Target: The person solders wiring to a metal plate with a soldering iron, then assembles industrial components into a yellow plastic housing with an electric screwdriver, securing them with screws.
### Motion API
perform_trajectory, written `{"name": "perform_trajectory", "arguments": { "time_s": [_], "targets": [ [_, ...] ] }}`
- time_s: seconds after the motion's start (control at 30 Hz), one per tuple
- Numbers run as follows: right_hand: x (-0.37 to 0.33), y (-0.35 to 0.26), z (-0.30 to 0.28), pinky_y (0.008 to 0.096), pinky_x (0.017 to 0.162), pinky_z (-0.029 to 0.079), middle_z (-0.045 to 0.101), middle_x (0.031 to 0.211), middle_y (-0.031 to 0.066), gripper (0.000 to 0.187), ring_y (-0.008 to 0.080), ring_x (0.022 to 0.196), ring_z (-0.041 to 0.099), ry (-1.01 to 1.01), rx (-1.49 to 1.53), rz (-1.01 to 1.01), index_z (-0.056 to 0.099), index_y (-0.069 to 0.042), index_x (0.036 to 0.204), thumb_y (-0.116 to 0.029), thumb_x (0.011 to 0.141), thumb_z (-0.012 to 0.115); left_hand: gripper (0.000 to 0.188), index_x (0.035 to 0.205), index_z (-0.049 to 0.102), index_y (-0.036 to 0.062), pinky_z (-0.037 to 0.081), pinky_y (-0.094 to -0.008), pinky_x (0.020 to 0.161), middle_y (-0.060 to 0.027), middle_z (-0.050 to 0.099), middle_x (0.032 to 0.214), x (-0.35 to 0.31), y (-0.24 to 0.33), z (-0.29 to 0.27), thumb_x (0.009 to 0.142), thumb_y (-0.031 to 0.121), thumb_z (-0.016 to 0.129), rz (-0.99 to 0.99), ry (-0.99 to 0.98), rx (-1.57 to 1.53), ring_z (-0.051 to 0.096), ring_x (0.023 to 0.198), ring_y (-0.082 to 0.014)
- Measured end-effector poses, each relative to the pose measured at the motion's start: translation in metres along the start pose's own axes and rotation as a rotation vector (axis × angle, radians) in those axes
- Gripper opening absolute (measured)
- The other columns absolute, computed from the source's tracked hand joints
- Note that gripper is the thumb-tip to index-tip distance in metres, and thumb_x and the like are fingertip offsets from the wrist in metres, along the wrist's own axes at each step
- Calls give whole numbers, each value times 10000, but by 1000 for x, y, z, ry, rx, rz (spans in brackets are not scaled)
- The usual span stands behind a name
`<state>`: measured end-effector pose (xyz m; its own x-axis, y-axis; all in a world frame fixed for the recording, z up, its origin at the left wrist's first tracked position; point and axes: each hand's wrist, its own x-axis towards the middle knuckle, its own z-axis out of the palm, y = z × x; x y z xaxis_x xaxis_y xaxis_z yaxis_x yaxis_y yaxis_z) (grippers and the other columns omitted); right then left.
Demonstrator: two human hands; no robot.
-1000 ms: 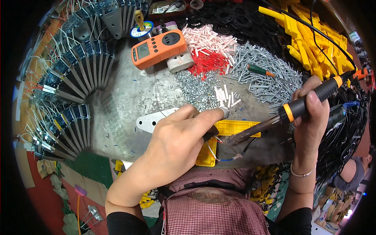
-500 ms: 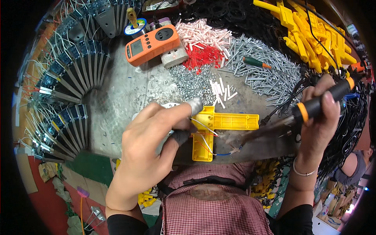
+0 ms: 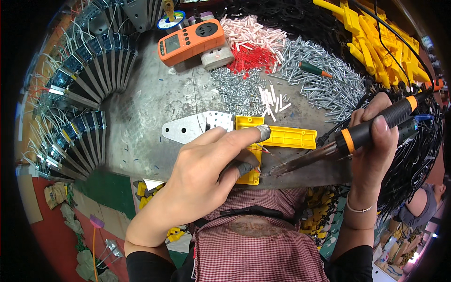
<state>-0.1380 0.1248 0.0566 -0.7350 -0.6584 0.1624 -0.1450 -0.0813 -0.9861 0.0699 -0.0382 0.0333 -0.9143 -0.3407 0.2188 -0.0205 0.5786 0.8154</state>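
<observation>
My left hand (image 3: 202, 169), grey coverings on its fingertips, bends over a yellow T-shaped plastic shell (image 3: 293, 137). Its thumb and a finger close on a thin wire (image 3: 259, 168) whose end sticks out past them; its other end is hidden. In my right hand (image 3: 376, 145) is a soldering iron (image 3: 324, 151) with a black handle and orange bands. The iron's tip points left, close to the wire end; contact cannot be made out. A silver metal plate with holes (image 3: 195, 129) meets the shell's left side, partly behind my left hand.
An orange meter (image 3: 190, 43) rests on a socket block, beside a solder spool (image 3: 171, 21). Nuts (image 3: 239, 89), red pieces, pale tubes and screws (image 3: 329, 87) lie heaped behind the shell. A green-handled screwdriver (image 3: 314, 69) lies on the screws. Metal assemblies (image 3: 89, 136) line the left; black cables (image 3: 408, 174) the right.
My left hand has shifted right and now covers more of the shell and wires. The iron has swung slightly, its tip moving left towards the wire end. More of the metal plate shows.
</observation>
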Motion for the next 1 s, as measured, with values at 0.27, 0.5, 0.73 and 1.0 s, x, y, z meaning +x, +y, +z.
{"name": "perform_trajectory", "arguments": {
  "time_s": [0.27, 0.5, 0.73, 1.0],
  "targets": [
    [-1, 0, 3, 165, 387, 324, 516, 656, 26, 406, 39, 424, 411, 48, -7, -15, 486, -40, 871, -405, 804, 651, 529, 1165, 560, -30, 537, -324, 734, -141, 653, 910, -1, -1, -1, 654, -169, 563, -15, -39, 0, 708, 837, -238],
    [-1, 2, 0, 168, 384, 322, 516, 657, 25, 414, 39, 423, 409, 15, -1, -13, 494, -44, 862, -416, 794, 663, 537, 1165, 573, -23, 535, -320, 715, -140, 645, 893, -3, 0, 3, 651, -176, 567, -25, -46, -16, 706, 808, -239],
    [1, 8, -6, 170, 381, 319, 523, 650, 39, 440, 45, 424, 410, 39, -26, -42, 488, -50, 845, -450, 787, 663, 499, 1108, 637, 42, 503, -396, 706, -147, 664, 847, -8, -45, -24, 642, -132, 592, -245, 358, 529, 633, 816, -302],
    [27, -11, -12, 161, 408, 278, 524, 714, 46, 250, 33, 465, 369, 244, 147, -176, 528, -21, 893, -270, 918, 530, 290, 952, 695, 109, 488, -346, 810, -62, 668, 1021, -10, -8, 16, 677, 166, 622, 441, 87, 493, 620, 935, -231]
  ]
}}
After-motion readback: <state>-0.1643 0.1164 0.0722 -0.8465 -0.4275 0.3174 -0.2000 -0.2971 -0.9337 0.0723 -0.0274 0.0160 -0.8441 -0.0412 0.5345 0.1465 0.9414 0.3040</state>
